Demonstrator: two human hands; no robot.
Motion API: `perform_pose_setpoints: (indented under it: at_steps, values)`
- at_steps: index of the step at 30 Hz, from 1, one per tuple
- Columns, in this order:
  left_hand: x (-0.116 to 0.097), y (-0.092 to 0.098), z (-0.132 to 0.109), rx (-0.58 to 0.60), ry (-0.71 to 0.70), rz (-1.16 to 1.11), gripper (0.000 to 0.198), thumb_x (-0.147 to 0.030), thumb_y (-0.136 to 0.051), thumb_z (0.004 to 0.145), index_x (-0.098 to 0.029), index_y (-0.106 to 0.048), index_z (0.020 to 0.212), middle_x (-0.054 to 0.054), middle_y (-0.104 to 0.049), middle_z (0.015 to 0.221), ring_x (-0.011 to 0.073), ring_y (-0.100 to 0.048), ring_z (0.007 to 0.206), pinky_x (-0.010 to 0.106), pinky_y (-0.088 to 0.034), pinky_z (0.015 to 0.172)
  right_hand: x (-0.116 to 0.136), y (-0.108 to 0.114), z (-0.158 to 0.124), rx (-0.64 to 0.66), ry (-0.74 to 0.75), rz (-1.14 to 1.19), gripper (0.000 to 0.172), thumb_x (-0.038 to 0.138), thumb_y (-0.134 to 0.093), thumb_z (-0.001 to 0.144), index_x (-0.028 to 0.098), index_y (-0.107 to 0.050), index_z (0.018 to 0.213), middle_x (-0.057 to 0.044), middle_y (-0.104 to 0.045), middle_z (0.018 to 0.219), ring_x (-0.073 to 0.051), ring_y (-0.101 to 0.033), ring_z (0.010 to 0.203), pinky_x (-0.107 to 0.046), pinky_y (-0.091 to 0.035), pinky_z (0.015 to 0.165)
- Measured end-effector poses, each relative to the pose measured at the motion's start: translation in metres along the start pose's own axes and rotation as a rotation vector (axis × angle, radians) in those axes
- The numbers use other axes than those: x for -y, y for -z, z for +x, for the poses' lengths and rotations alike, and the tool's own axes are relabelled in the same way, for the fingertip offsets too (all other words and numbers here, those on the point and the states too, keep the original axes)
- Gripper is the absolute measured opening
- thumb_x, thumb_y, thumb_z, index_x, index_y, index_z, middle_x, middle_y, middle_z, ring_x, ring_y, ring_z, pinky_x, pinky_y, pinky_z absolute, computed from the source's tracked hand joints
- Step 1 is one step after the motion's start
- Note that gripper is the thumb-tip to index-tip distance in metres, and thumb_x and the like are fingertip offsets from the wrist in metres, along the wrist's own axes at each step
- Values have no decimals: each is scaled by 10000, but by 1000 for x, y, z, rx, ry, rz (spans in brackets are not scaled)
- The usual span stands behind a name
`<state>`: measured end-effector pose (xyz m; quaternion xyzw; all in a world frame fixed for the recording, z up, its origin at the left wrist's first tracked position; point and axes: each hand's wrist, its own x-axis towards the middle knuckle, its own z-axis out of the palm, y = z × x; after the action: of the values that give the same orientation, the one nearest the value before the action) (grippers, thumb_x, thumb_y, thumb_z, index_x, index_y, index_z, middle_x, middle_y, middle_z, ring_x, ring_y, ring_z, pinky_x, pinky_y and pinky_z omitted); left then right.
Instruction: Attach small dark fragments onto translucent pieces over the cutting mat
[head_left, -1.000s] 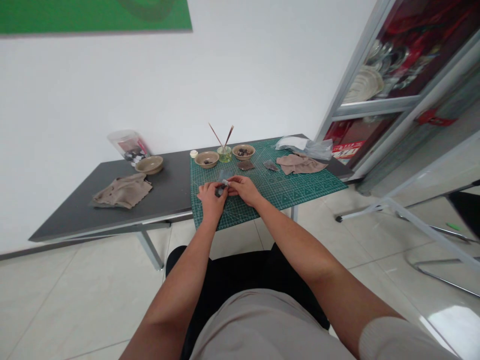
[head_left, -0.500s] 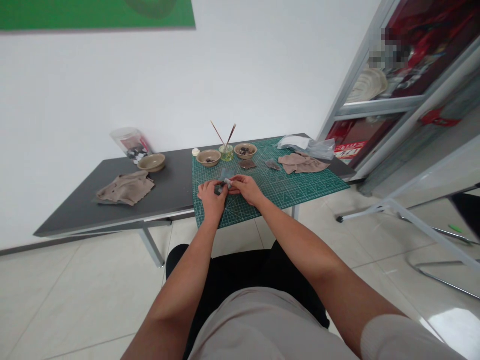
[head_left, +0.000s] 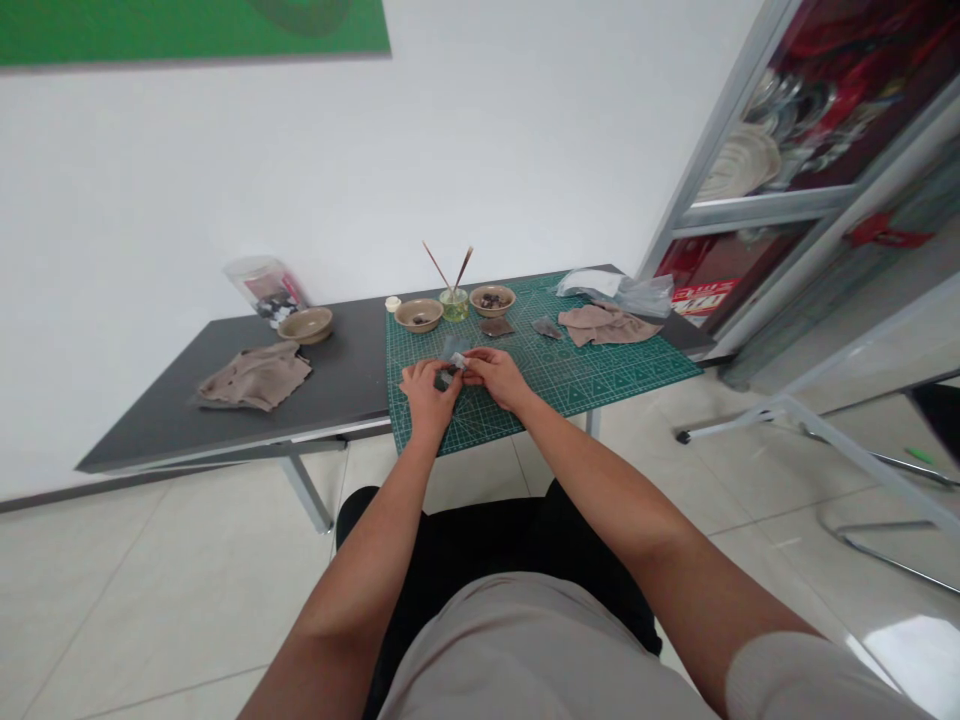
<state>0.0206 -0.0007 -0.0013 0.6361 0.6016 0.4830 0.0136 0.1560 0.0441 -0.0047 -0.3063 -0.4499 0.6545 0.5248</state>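
Observation:
Over the green cutting mat (head_left: 600, 375), my left hand (head_left: 431, 398) and my right hand (head_left: 496, 376) meet fingertip to fingertip. Both are closed on a small whitish piece (head_left: 459, 360), too small to name and partly covered by the fingers. A bluish clear sheet or small bag (head_left: 453, 346) shows just beyond the fingertips. Farther back stand a tan bowl (head_left: 418, 316) with a few dark bits, a glass jar (head_left: 454, 304) holding two brushes, and another tan bowl (head_left: 492, 300) with dark pieces. A small bag of brown material (head_left: 496, 327) lies in front of that bowl.
Right on the mat are a small grey packet (head_left: 547, 327), a brown cloth (head_left: 606, 324) and a clear plastic bag (head_left: 645, 294). Left on the dark table (head_left: 352, 370) lie another brown cloth (head_left: 259, 377), a bowl (head_left: 305, 325) and a clear tub (head_left: 266, 288). A white wall rises behind.
My fingers have shifted slightly around the small whitish piece, and more of it shows between them. The things on the table have stayed in place.

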Motion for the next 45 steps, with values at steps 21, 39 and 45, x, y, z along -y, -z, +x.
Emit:
perform_pose_setpoints:
  at_steps: [21,39,45]
  values:
    - [8,3,0,-69,6,-145,226,-175,-383,906,-204,-606,886,70,-586,913,205,-571,935,355,-462,875,3,-1,-1,-20,87,-29,353,397,-760,645,188,-655,909,-18,-701,845,-142,-651,718,-312,-551,725]
    - [7,1,3,-14,25,-131,126,-324,-575,873,-201,-575,845,39,-524,860,186,-522,805,328,-448,760,6,2,-4,52,67,-35,521,320,-804,590,198,-642,1071,34,-651,690,-143,-640,688,-286,-526,684]
    - [7,1,3,-30,41,-114,258,-318,-480,926,-216,-475,688,26,-488,758,188,-504,783,326,-417,742,2,-3,3,-13,128,-347,320,253,-679,655,170,-647,963,41,-603,687,-107,-548,637,-246,-454,662]
